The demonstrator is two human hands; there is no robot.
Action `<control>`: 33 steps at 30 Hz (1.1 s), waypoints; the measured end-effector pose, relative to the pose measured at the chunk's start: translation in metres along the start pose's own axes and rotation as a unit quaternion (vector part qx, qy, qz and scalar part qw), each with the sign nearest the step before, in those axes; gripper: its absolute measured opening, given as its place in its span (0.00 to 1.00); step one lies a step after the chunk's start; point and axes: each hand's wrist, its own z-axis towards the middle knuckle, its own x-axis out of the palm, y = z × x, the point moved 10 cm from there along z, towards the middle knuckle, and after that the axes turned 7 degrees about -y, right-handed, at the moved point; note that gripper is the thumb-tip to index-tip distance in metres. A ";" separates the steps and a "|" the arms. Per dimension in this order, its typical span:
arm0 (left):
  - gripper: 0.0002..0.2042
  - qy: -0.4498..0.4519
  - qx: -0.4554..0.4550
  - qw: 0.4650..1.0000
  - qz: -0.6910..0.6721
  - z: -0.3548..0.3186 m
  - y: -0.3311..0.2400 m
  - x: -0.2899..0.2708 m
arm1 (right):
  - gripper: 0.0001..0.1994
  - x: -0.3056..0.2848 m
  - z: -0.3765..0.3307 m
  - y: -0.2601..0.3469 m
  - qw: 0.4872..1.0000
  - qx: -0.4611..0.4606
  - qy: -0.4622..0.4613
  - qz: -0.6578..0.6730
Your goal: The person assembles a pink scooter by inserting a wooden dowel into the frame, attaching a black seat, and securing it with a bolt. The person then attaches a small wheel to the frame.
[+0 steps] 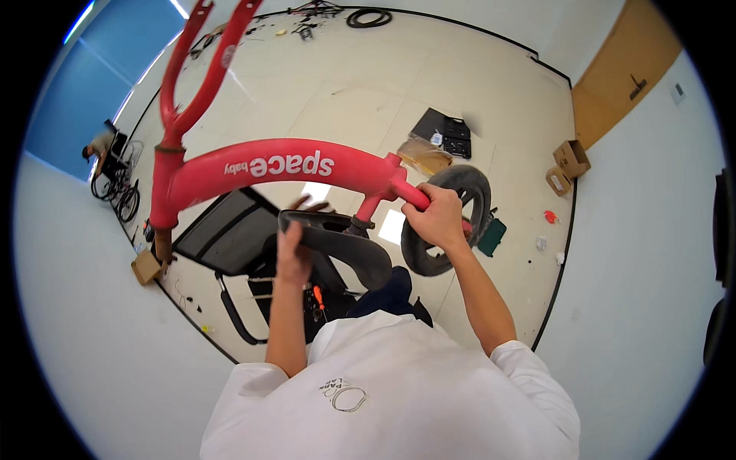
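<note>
A red child's bike frame (pixel 276 170) is held upside down, its bare fork (pixel 188 92) pointing up at the left with no wheel in it. My right hand (pixel 435 217) is closed around the rear tube, beside the black rear wheel (pixel 474 192). Below the frame, on a short post, sits the black saddle (pixel 345 249). My left hand (pixel 293 257) is at the saddle's left end, somewhat blurred, with its thumb on the near side and its fingers stretched apart beyond. Whether it touches the saddle I cannot tell.
A black chair (pixel 230 230) stands below the frame, with an orange-handled screwdriver (pixel 318 296) nearby. On the tiled floor lie an open black tool case (pixel 448 134) and a green case (pixel 491 237). Cardboard boxes (pixel 571 159) sit by the right wall. Another person (pixel 98 147) is at far left.
</note>
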 end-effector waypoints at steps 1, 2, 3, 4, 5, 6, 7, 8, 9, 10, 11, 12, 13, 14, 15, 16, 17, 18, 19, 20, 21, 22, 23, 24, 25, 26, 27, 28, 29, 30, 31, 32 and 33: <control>0.35 0.041 0.016 0.999 0.010 0.025 -0.015 0.016 | 0.13 -0.004 0.015 -0.005 1.000 -0.004 -0.009 -0.001; 0.39 0.057 0.056 0.996 0.043 0.059 -0.021 0.008 | 0.13 -0.007 0.033 -0.009 1.000 -0.004 -0.011 0.001; 0.42 0.076 0.093 0.990 0.070 0.089 -0.030 0.022 | 0.13 -0.006 0.050 -0.013 1.000 -0.011 -0.012 -0.010; 0.46 0.059 0.132 0.989 0.043 0.111 -0.037 0.037 | 0.13 -0.003 0.068 -0.018 0.999 -0.019 -0.013 -0.022; 0.46 0.168 0.099 0.980 0.028 0.134 -0.037 0.072 | 0.13 -0.001 0.089 -0.022 0.999 -0.031 -0.012 -0.032; 0.45 0.178 0.110 0.978 0.011 0.156 -0.033 0.074 | 0.12 0.004 0.111 -0.027 0.998 -0.038 -0.008 -0.050; 0.44 0.186 0.122 0.975 -0.008 0.176 -0.024 0.072 | 0.11 0.008 0.129 -0.030 0.996 -0.060 -0.004 -0.072; 0.39 0.158 0.135 0.977 -0.051 0.193 -0.016 0.050 | 0.11 0.017 0.146 -0.027 0.992 -0.085 -0.001 -0.094; 0.31 0.121 0.151 0.978 -0.075 0.218 -0.010 0.034 | 0.11 0.026 0.175 -0.024 0.987 -0.117 0.000 -0.112; 0.28 0.109 0.150 0.977 -0.107 0.242 -0.006 0.030 | 0.11 0.036 0.204 -0.026 0.981 -0.137 0.015 -0.137; 0.25 0.093 0.151 0.974 -0.141 0.269 -0.004 0.026 | 0.11 0.044 0.232 -0.024 0.977 -0.155 0.006 -0.147; 0.24 0.088 0.151 0.972 -0.156 0.298 -0.003 0.026 | 0.11 0.053 0.261 -0.019 0.972 -0.175 -0.001 -0.155; 0.23 0.080 0.153 0.970 -0.170 0.326 -0.005 0.029 | 0.12 0.062 0.291 -0.012 0.967 -0.197 -0.006 -0.161; 0.22 0.063 0.149 0.970 -0.179 0.346 -0.008 0.024 | 0.13 0.070 0.317 -0.005 0.962 -0.231 -0.015 -0.147; 0.22 0.037 0.145 0.972 -0.182 0.366 -0.012 0.014 | 0.13 0.085 0.336 -0.002 0.963 -0.227 0.004 -0.145; 0.22 0.031 0.154 0.972 -0.175 0.382 -0.019 0.008 | 0.12 0.100 0.353 0.000 0.961 -0.236 0.012 -0.142; 0.22 0.028 0.168 0.972 -0.165 0.400 -0.034 0.004 | 0.11 0.115 0.374 0.005 0.959 -0.247 0.015 -0.136; 0.23 0.018 0.187 0.969 -0.162 0.420 -0.047 -0.005 | 0.10 0.136 0.397 0.010 0.957 -0.258 0.021 -0.131; 0.23 0.033 0.204 0.967 -0.148 0.437 -0.060 -0.010 | 0.09 0.156 0.415 0.015 0.954 -0.271 0.027 -0.124; 0.23 0.048 0.229 0.963 -0.136 0.455 -0.075 -0.015 | 0.09 0.176 0.439 0.022 0.949 -0.292 0.032 -0.118; 0.22 0.056 0.254 0.959 -0.116 0.468 -0.089 -0.023 | 0.08 0.196 0.463 0.032 0.945 -0.315 0.028 -0.087; 0.23 0.019 0.267 0.960 -0.084 0.430 -0.049 -0.017 | 0.08 0.188 0.437 -0.009 0.946 -0.320 0.046 -0.035; 0.23 0.017 0.295 0.953 -0.061 0.443 -0.061 -0.017 | 0.08 0.198 0.460 -0.005 0.943 -0.331 0.038 0.007; 0.23 0.017 0.321 0.946 -0.043 0.459 -0.069 -0.021 | 0.07 0.215 0.482 -0.001 0.936 -0.347 0.043 0.032; 0.22 0.012 0.342 0.939 -0.022 0.462 -0.066 -0.026 | 0.07 0.233 0.492 -0.006 0.923 -0.376 0.049 0.060; 0.23 -0.007 0.368 0.930 -0.006 0.463 -0.063 -0.035 | 0.07 0.252 0.502 -0.010 0.915 -0.390 0.057 0.085; 0.23 -0.017 0.397 0.918 0.015 0.464 -0.065 -0.040 | 0.07 0.269 0.511 -0.010 0.903 -0.411 0.064 0.111; 0.23 -0.025 0.414 0.909 0.040 0.462 -0.065 -0.045 | 0.07 0.287 0.515 -0.013 0.892 -0.421 0.074 0.143; 0.23 -0.046 0.414 0.907 0.066 0.433 -0.046 -0.043 | 0.06 0.293 0.495 -0.033 0.887 -0.417 0.099 0.171; 0.23 -0.050 0.428 0.899 0.075 0.432 -0.046 -0.048 | 0.06 0.311 0.498 -0.032 0.876 -0.428 0.109 0.193; 0.24 -0.067 0.445 0.888 0.094 0.426 -0.040 -0.051 | 0.06 0.327 0.500 -0.032 0.865 -0.438 0.120 0.215; 0.24 -0.079 0.458 0.877 0.120 0.424 -0.038 -0.054 | 0.06 0.349 0.502 -0.031 0.857 -0.438 0.134 0.236; 0.24 -0.095 0.467 0.868 0.143 0.422 -0.032 -0.057 | 0.06 0.369 0.502 -0.035 0.849 -0.437 0.152 0.254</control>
